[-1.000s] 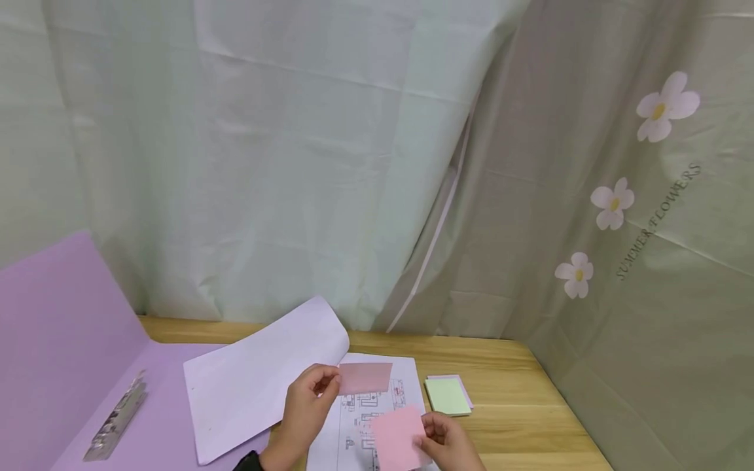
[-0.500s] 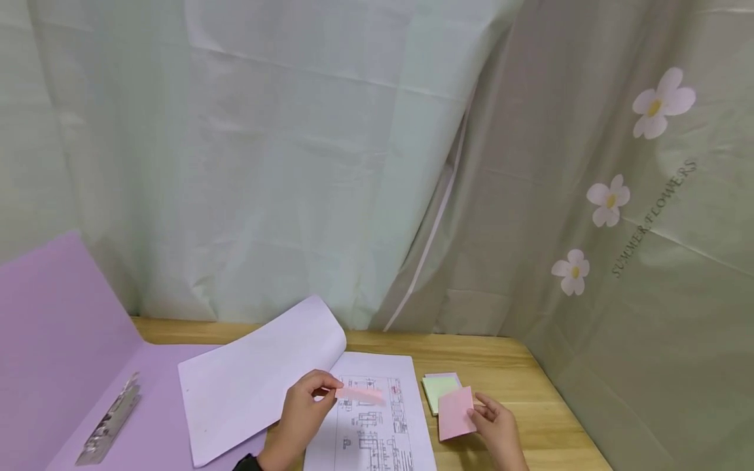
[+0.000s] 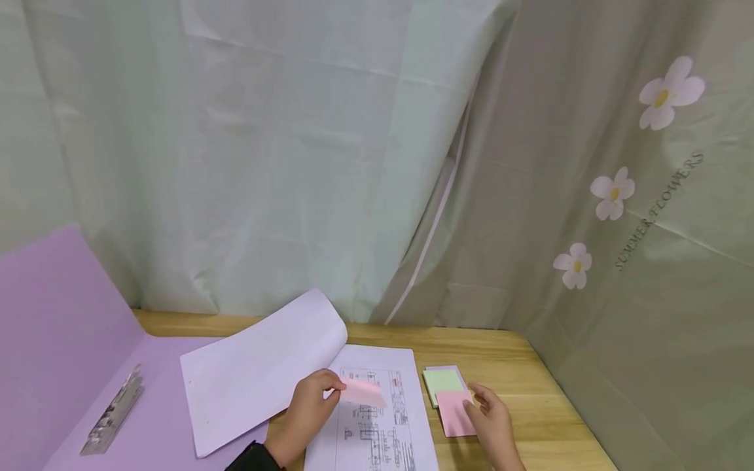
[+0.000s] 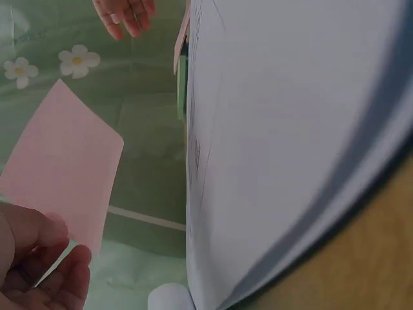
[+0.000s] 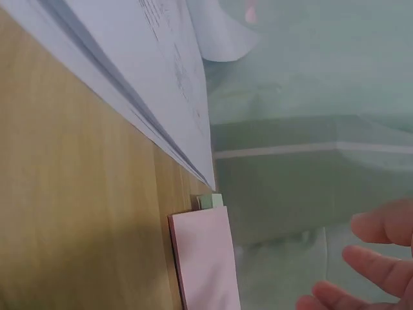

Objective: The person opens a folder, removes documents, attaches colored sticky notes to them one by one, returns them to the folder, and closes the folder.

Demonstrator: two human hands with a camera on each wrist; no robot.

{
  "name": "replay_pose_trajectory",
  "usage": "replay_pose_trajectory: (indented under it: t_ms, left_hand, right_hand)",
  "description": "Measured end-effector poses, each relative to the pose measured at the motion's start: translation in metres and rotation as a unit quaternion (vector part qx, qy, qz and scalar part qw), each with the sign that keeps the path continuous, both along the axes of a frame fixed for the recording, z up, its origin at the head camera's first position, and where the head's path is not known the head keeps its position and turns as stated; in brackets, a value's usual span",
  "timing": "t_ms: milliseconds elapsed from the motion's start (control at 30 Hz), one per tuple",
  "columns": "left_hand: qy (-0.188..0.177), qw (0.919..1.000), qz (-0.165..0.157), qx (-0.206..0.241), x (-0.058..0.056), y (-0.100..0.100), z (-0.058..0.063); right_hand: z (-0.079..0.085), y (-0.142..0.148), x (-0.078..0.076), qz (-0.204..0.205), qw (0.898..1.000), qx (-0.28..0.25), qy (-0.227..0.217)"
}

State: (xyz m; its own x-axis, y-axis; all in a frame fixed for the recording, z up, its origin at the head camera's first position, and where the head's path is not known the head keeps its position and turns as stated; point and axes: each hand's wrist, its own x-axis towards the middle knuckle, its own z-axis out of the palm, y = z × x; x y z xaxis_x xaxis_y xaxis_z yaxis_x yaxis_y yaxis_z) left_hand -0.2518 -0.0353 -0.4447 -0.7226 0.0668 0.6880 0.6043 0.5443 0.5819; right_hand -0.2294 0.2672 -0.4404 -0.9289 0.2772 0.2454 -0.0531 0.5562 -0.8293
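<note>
Your left hand [image 3: 313,400] pinches a pink note [image 3: 362,392] over the printed page [image 3: 379,439], your right hand [image 3: 493,420] spread, apparently mid-placement, with careful lowering called for.

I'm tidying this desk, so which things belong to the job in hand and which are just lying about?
Job in hand, it seems:
pink sheet, pinched by the left hand
printed pages beneath it
pink pad beside the right hand

Just lying about, apparently:
green pad
purple folder with its metal clip

A black cuff or band [image 3: 256,457] sits behind the bare left hand [image 3: 314,400]; which is unclear. The right hand [image 3: 492,418] is bare too.
</note>
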Motion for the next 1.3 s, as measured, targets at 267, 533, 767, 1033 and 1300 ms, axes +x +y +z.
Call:
replay_pose_trajectory:
  t_ms: [267, 533, 767, 1033, 1300]
  left_hand:
    - [-0.088, 0.9951, 0.018, -0.042, -0.004, 0.003, 0.0]
    - [-0.192, 0.976, 0.007, -0.101, -0.008, -0.001, -0.002]
    - [-0.217, 0.9696, -0.004, -0.113, -0.008, -0.002, -0.005]
    - [-0.24, 0.9612, -0.013, -0.136, -0.003, -0.005, -0.006]
    - [-0.255, 0.9565, -0.019, -0.141, -0.004, -0.003, -0.001]
  right_hand:
    - [-0.003, -0.005, -0.001, 0.016, 1.0, -0.01, 0.006]
    - [-0.003, -0.006, -0.001, 0.021, 1.0, -0.009, 0.003]
    - [-0.003, -0.007, 0.001, 0.03, 0.999, -0.008, 0.007]
    - [-0.006, -0.008, 0.002, 0.03, 1.0, -0.001, -0.006]
    - [0.001, -0.012, 0.004, 0.051, 0.999, 0.003, 0.0]
